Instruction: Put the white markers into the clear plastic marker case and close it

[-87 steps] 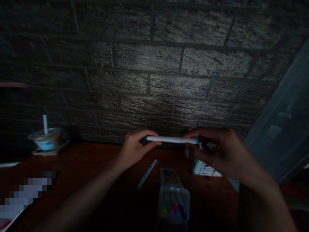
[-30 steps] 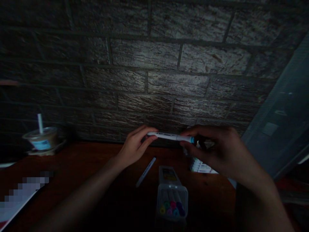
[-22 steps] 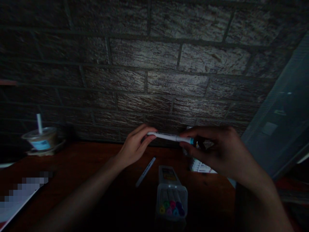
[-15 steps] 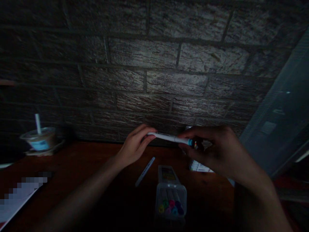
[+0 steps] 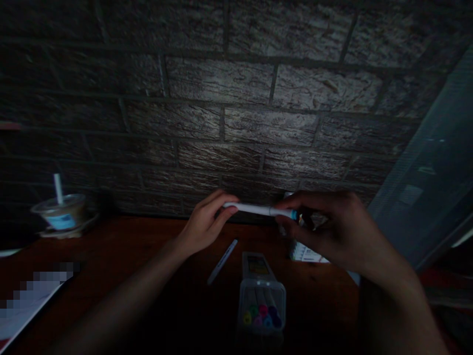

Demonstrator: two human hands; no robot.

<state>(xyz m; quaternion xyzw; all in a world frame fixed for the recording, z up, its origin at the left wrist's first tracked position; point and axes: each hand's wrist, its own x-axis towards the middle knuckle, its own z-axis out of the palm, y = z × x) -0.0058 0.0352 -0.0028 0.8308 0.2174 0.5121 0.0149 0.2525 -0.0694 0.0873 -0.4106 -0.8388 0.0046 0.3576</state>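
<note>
A white marker point(image 5: 254, 209) with a blue end is held nearly level above the table, between both hands. My left hand point(image 5: 205, 222) pinches its plain left end between thumb and fingers. Around the blue-ended part, my right hand point(image 5: 328, 229) closes with thumb and index finger. Below them a clear plastic case point(image 5: 283, 308) stands with its lid open, holding several markers point(image 5: 261, 315) with coloured ends. Another white marker point(image 5: 222, 262) lies on the table left of the case.
On the wooden table point(image 5: 121, 276), a lidded cup point(image 5: 61, 219) with a straw stands at the far left. White papers or packaging point(image 5: 308, 254) lie partly behind my right hand. A pale sheet point(image 5: 33, 301) is at the lower left. The brick wall point(image 5: 244, 123) rises behind the table.
The marker has turned slightly about its length, its printed side now out of sight. My right hand has shifted a little to the right; the left hand stays nearly in place.
</note>
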